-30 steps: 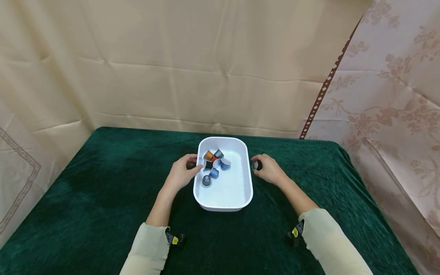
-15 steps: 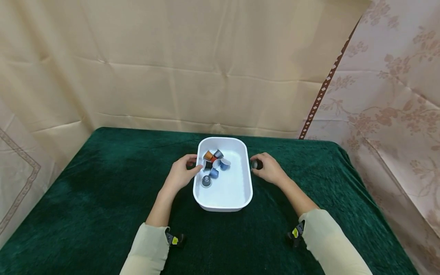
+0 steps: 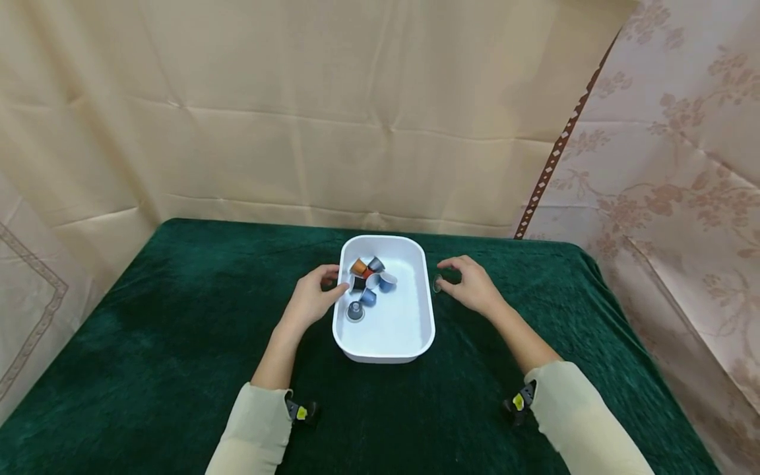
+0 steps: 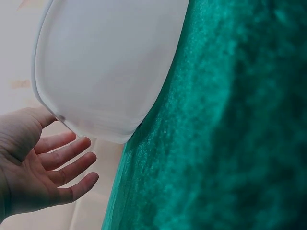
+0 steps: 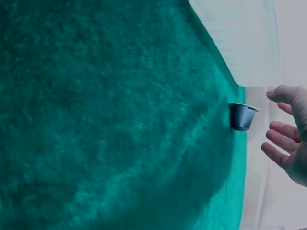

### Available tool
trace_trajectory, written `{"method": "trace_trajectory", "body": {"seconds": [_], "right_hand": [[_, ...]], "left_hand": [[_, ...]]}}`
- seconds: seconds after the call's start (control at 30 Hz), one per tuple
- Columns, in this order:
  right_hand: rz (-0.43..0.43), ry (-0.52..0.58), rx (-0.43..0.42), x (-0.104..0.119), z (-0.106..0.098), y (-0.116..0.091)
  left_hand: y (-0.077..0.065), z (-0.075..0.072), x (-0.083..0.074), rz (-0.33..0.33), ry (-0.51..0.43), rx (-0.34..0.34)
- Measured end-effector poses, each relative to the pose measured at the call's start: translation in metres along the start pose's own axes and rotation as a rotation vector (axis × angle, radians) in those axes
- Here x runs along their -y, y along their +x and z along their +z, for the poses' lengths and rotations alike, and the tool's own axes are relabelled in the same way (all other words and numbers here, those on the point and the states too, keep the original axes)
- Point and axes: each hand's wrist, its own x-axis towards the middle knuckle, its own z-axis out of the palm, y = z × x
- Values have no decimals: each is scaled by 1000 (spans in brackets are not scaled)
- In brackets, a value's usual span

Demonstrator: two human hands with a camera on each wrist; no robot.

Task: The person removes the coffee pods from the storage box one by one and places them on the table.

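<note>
A white tray (image 3: 392, 336) stands on the dark green cloth, with several coffee capsules toward its left side. My left hand (image 3: 315, 295) holds the tray's left rim, thumb over the edge and fingers along the outside; its fingers (image 4: 72, 158) look loosely spread in the left wrist view. Just outside the tray's right wall, a grey-blue coffee capsule (image 5: 242, 116) lies on its side on the cloth. My right hand (image 3: 475, 287) is beside that capsule (image 3: 437, 284), thumb and fingers spread apart and holding nothing.
Inside the tray are an orange capsule (image 3: 359, 266), a blue one (image 3: 369, 298), a dark grey one (image 3: 355, 311) standing foil down, and others. Green cloth (image 3: 178, 343) covers the table. Beige curtain (image 3: 332, 119) hangs behind it, patterned fabric (image 3: 671, 171) at the right.
The right hand has let go of the capsule, opened its fingers and drawn slightly back to the right. The capsule stays beside the tray. The left hand keeps its place on the rim.
</note>
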Motion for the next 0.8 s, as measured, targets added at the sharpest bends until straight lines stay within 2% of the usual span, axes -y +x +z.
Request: {"method": "trace_trajectory", "body": {"seconds": [0.2,0.5,0.8], "right_hand": [[29,12,-16,6,-8,-3],[-1,65,-57,19,-14,-5],[-2,77,-41,36,-13,-5]], "left_hand": [[1,1,1,9,0,2],[0,1,1,11,7,4],[-1,0,1,5,5,4]]}}
